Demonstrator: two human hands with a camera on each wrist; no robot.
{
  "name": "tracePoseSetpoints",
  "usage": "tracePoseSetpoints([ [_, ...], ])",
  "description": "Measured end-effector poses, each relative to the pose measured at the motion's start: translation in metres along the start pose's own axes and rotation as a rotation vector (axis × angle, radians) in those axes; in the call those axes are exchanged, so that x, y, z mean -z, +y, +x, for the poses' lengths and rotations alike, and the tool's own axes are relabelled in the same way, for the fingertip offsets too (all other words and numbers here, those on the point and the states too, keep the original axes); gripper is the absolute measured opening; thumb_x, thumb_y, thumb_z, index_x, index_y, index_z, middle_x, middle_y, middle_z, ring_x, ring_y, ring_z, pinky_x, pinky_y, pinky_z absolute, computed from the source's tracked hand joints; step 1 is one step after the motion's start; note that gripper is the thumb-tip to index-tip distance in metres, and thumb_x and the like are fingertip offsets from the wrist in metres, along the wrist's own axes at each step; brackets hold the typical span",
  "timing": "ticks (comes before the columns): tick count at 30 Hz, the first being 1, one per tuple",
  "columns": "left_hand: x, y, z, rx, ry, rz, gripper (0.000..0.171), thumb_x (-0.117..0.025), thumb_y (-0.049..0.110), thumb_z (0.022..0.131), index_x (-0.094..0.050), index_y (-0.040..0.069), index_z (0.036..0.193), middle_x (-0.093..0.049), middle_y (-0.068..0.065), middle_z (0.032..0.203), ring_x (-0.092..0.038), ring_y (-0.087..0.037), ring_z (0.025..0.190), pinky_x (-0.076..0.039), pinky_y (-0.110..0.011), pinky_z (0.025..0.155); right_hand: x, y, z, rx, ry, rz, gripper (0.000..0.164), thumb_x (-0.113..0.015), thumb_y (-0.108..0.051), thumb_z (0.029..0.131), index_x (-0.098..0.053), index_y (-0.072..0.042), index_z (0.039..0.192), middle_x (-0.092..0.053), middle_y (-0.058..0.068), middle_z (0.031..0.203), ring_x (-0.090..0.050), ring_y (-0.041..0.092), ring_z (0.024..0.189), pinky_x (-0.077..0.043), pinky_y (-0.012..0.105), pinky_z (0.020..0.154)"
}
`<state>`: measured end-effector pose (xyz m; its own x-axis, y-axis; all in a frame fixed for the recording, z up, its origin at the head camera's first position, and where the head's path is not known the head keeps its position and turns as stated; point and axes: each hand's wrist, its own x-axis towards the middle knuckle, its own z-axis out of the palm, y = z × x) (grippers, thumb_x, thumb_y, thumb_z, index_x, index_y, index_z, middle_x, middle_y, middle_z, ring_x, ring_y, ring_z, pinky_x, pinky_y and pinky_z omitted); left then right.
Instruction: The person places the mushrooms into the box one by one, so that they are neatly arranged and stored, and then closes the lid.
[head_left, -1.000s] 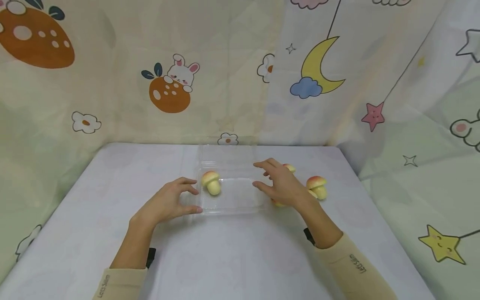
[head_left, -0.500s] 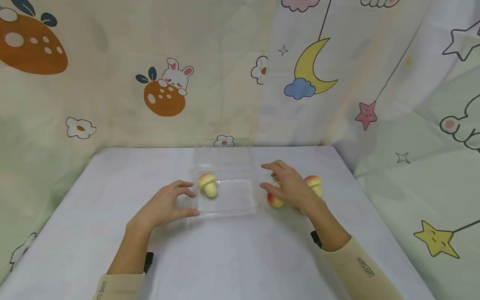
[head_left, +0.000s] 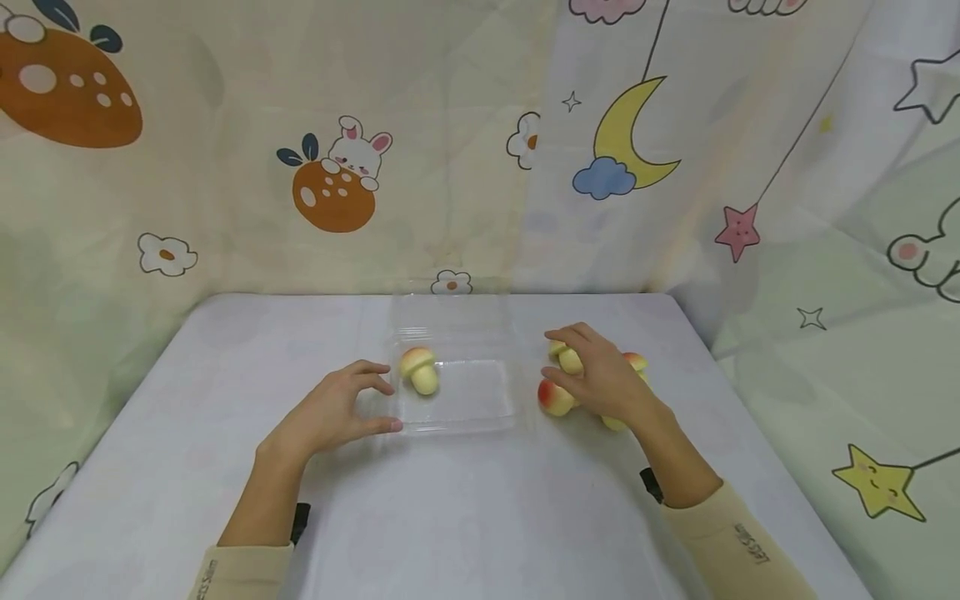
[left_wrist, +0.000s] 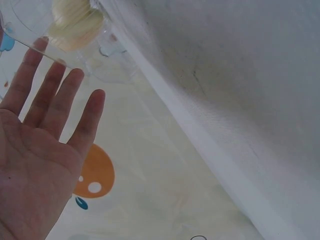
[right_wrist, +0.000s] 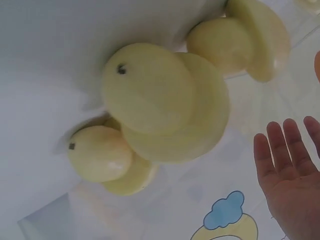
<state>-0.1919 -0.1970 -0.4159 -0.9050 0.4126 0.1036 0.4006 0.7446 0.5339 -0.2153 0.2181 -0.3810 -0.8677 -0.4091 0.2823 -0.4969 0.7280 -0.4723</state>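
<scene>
A clear plastic clamshell box (head_left: 474, 392) lies with its lid folded back on the white table. One toy mushroom (head_left: 422, 372), pale yellow with a reddish cap, sits in its left part. My left hand (head_left: 322, 412) is at the box's left side, its fairly straight fingers (left_wrist: 62, 105) touching the edge. Over to the right, my right hand (head_left: 609, 379) hovers above a group of similar mushrooms, its fingers extended and holding nothing. A red-capped mushroom (head_left: 555, 398) and another mushroom (head_left: 567, 358) show beside its thumb and fingertips. Others are partly hidden by the hand.
The white-covered table (head_left: 480, 508) ends at the back against a printed cloth backdrop (head_left: 450, 167). In the right wrist view several pale mushrooms (right_wrist: 150, 90) lie close together.
My right hand has moved right, away from the box and over the mushroom group, uncovering those near its thumb. The left hand and the mushroom in the box keep their places.
</scene>
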Motion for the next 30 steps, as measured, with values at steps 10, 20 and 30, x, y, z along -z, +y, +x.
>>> tracePoseSetpoints([
  [10, 0.001, 0.0, 0.002, -0.002, 0.007, 0.0, 0.052, -0.086, 0.053, 0.078, -0.076, 0.017, 0.113, -0.056, -0.002, 0.147, -0.054, -0.031, 0.136, -0.045, -0.052, 0.112, 0.009, 0.02, -0.01, 0.016, 0.032, -0.063, 0.05, -0.076, -0.029, 0.094, -0.06, -0.014, 0.139, -0.061, 0.009, 0.129, -0.062, 0.031, 0.119, -0.054, 0.054, 0.095],
  [20, 0.0, -0.002, 0.0, 0.008, 0.007, 0.0, 0.052, -0.087, 0.054, 0.078, -0.076, 0.017, 0.113, -0.056, -0.001, 0.147, -0.053, -0.031, 0.137, -0.045, -0.052, 0.112, 0.023, 0.037, -0.015, 0.029, 0.054, -0.105, 0.051, -0.077, -0.026, 0.094, -0.059, -0.005, 0.138, -0.055, 0.013, 0.134, -0.059, 0.018, 0.068, -0.055, 0.045, 0.08],
  [30, -0.001, -0.002, 0.0, -0.002, 0.012, -0.006, 0.052, -0.087, 0.053, 0.078, -0.076, 0.016, 0.114, -0.056, -0.004, 0.148, -0.053, -0.031, 0.136, -0.045, -0.053, 0.112, 0.031, 0.058, -0.025, -0.026, 0.058, -0.08, 0.052, -0.076, -0.03, 0.095, -0.058, -0.006, 0.137, -0.054, 0.016, 0.137, -0.054, 0.04, 0.128, -0.045, 0.064, 0.104],
])
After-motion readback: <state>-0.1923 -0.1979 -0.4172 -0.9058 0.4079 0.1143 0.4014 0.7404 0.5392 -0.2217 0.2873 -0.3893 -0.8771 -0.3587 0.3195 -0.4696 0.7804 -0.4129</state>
